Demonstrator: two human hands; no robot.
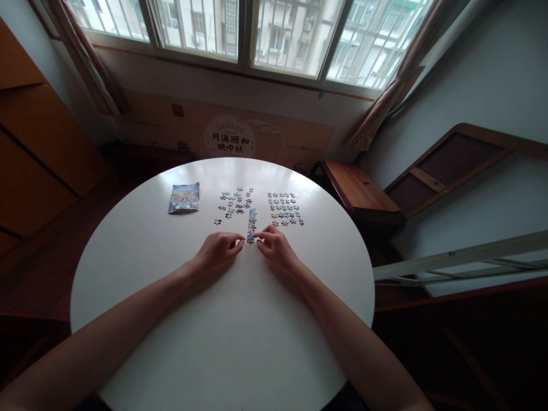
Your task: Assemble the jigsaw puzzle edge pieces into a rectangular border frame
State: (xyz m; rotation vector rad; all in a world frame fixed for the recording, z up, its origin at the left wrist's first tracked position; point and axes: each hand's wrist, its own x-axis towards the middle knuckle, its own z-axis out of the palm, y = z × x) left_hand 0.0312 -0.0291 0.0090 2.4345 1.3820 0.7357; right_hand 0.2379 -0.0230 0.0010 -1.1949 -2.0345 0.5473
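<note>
Centrally, on a round white counter [222,342], a narrow upright strip of joined jigsaw pieces [252,220] lies between a person's two bare hands, its near end level with the fingertips. The left hand [219,246] comes in from the left with its fingers bent, thumb and forefinger slightly parted, their tips just beside the strip's lower end; whether they pinch a piece is too small to tell. The right hand [277,245] mirrors it, with the forefinger reaching to the strip's right edge and the thumb spread a little below; I cannot tell whether these fingers grip or only touch. Past the hands, a scattered group of loose pieces [229,196] lies to the left of the strip, its nearest pieces close to the strip's far end. To the right, across a small gap, more pieces sit in tidy rows [285,209]. A colourful printed packet [184,198] rests farther left, well apart from the hands. Both forearms cross the near half of the counter. Beyond its far edge are a printed panel with Chinese characters [231,142] and barred windows [285,34]; a brown wooden seat [359,184] stands to the right.
</note>
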